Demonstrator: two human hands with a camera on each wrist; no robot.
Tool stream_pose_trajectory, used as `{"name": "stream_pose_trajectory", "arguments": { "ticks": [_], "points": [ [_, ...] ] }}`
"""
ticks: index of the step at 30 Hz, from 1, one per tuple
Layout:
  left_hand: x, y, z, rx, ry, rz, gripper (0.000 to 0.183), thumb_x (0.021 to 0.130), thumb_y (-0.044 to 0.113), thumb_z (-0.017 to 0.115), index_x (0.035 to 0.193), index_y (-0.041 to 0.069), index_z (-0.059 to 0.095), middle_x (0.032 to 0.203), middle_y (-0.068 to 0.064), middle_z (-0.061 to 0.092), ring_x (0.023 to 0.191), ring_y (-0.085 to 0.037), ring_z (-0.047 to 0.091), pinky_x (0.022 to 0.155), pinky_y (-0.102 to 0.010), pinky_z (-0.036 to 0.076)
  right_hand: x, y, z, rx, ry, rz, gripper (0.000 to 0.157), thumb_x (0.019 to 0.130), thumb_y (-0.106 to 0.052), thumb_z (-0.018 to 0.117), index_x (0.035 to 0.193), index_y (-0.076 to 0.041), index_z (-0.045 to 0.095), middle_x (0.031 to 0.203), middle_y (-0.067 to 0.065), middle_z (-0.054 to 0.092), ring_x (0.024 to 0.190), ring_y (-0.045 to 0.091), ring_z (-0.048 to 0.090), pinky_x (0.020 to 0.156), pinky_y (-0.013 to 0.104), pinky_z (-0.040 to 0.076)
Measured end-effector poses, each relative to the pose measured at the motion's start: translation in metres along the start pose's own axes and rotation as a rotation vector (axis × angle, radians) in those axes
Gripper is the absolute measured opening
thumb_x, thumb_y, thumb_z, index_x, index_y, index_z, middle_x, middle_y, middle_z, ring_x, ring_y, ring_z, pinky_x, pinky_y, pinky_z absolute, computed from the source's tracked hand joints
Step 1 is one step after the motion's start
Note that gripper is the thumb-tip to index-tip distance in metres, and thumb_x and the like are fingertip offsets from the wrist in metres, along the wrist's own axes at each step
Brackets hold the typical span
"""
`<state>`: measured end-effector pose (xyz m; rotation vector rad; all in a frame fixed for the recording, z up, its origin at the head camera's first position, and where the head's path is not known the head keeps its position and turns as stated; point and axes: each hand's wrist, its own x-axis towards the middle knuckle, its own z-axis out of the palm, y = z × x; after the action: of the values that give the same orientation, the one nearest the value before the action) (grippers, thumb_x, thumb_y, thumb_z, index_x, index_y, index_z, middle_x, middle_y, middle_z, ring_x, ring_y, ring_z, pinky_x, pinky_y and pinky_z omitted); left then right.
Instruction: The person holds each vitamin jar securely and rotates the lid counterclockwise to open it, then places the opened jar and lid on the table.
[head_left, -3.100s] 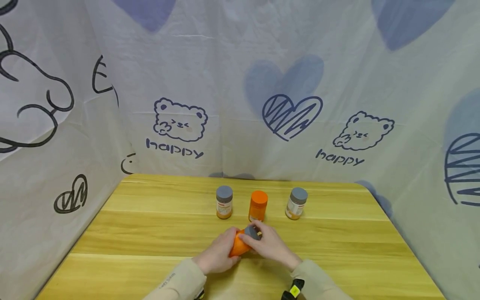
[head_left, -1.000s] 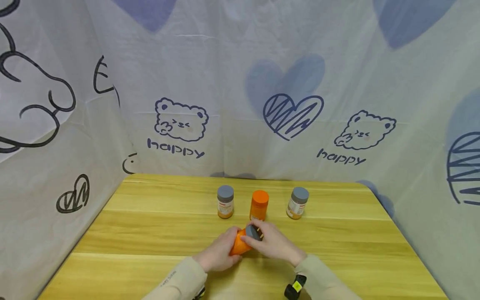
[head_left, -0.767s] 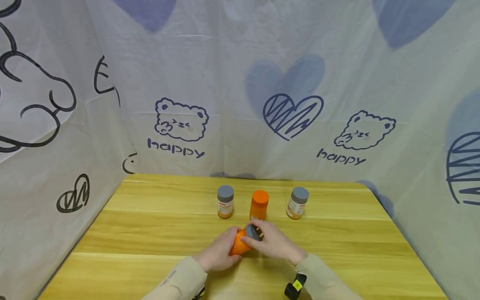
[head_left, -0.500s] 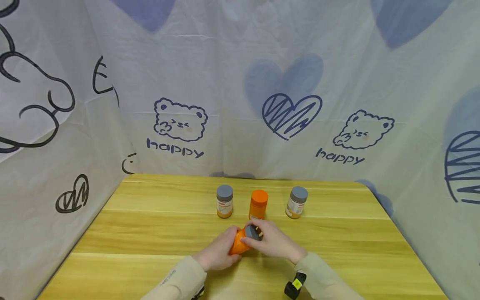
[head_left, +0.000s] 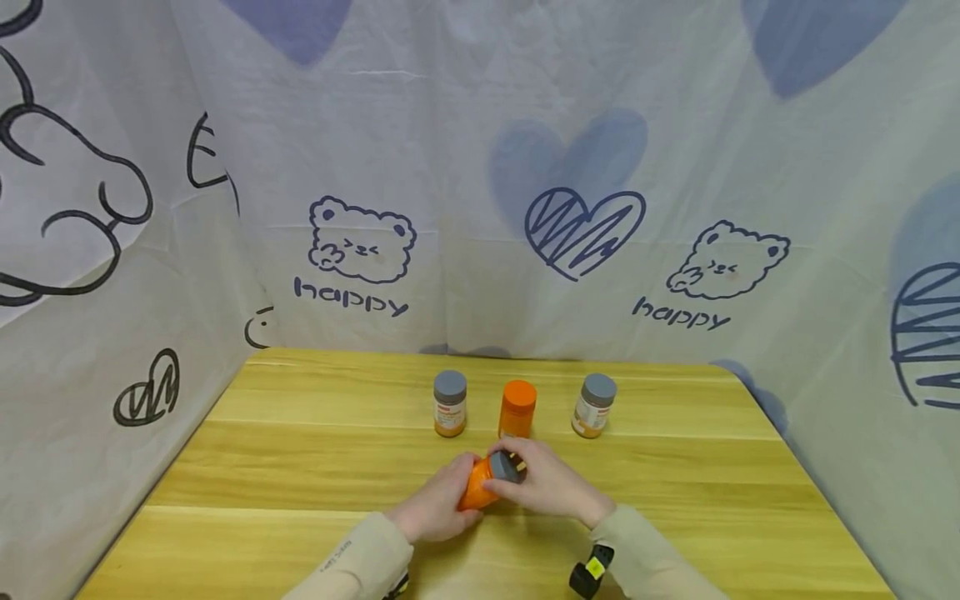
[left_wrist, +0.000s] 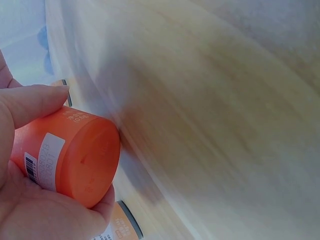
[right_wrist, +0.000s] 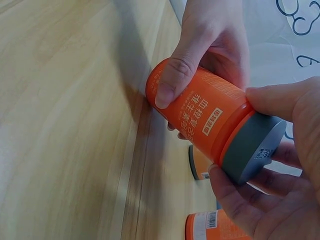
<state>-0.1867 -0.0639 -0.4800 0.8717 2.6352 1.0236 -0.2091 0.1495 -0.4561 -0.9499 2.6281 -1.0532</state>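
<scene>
An orange supplement bottle (head_left: 476, 486) with a grey lid (right_wrist: 250, 147) is held tilted over the table, lid end to the right. My left hand (head_left: 438, 504) grips its body; the left wrist view shows the round orange base (left_wrist: 95, 162) and a white barcode label. On the lid end, my right hand (head_left: 551, 483) holds the lid with thumb and fingers curled about its rim. The lid sits on the bottle, with white Chinese print on the body in the right wrist view. Just behind the hands stands an orange-lidded bottle (head_left: 517, 408), its lower part partly hidden.
Two grey-lidded bottles stand upright at the back, the left one (head_left: 450, 406) and the right one (head_left: 594, 407), either side of the orange-lidded bottle. The wooden table (head_left: 300, 450) is bordered behind by a patterned white cloth (head_left: 465, 275).
Since about three seconds ago my right wrist has shifted slightly right and turned. In the last half second the right thumb has moved a little on the lid. The left hand stays put.
</scene>
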Motion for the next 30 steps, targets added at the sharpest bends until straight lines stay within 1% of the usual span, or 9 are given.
{"name": "stream_pose_trajectory", "arguments": {
  "ticks": [5, 12, 17, 25, 30],
  "points": [
    [-0.0020, -0.0002, -0.0017, -0.001, 0.011, 0.015, 0.054, 0.085, 0.006, 0.075, 0.129, 0.002, 0.045, 0.119, -0.010, 0.056, 0.106, -0.021, 0.056, 0.094, -0.042, 0.048, 0.0020, -0.0008, 0.0004, 0.004, -0.009, -0.008, 0.045, 0.093, -0.039, 0.072, 0.124, -0.008, 0.062, 0.115, 0.007, 0.069, 0.101, 0.021, 0.065, 0.079, 0.026, 0.054],
    [-0.0014, -0.0007, -0.0019, 0.014, 0.012, 0.023, 0.056, 0.085, 0.007, 0.076, 0.131, 0.002, 0.044, 0.119, -0.009, 0.056, 0.105, -0.020, 0.056, 0.092, -0.037, 0.048, -0.0001, -0.0012, -0.0006, -0.008, -0.002, -0.008, 0.046, 0.092, -0.037, 0.073, 0.126, -0.008, 0.062, 0.120, 0.007, 0.068, 0.105, 0.022, 0.066, 0.087, 0.034, 0.056],
    [-0.0002, -0.0024, -0.0008, 0.005, 0.009, 0.018, 0.057, 0.085, 0.007, 0.076, 0.132, 0.002, 0.044, 0.121, -0.010, 0.056, 0.105, -0.020, 0.056, 0.091, -0.037, 0.048, -0.0009, -0.0004, -0.0008, -0.022, 0.000, -0.028, 0.046, 0.092, -0.035, 0.074, 0.127, -0.009, 0.061, 0.120, 0.006, 0.067, 0.106, 0.022, 0.066, 0.090, 0.036, 0.056],
    [0.0028, -0.0054, -0.0002, 0.004, -0.005, 0.001, 0.055, 0.086, 0.009, 0.075, 0.131, 0.004, 0.043, 0.120, -0.007, 0.055, 0.103, -0.017, 0.056, 0.090, -0.034, 0.048, -0.0008, 0.0005, -0.0013, -0.016, -0.006, -0.007, 0.045, 0.089, -0.033, 0.078, 0.127, -0.015, 0.062, 0.122, 0.000, 0.066, 0.109, 0.017, 0.063, 0.092, 0.033, 0.056],
    [0.0033, -0.0065, -0.0002, 0.002, -0.004, 0.004, 0.056, 0.086, 0.009, 0.075, 0.132, 0.004, 0.043, 0.120, -0.007, 0.055, 0.103, -0.017, 0.055, 0.089, -0.033, 0.048, -0.0006, 0.0010, -0.0010, -0.024, 0.004, -0.023, 0.044, 0.088, -0.030, 0.079, 0.127, -0.017, 0.062, 0.122, -0.001, 0.066, 0.109, 0.016, 0.063, 0.092, 0.032, 0.056]
  ]
}}
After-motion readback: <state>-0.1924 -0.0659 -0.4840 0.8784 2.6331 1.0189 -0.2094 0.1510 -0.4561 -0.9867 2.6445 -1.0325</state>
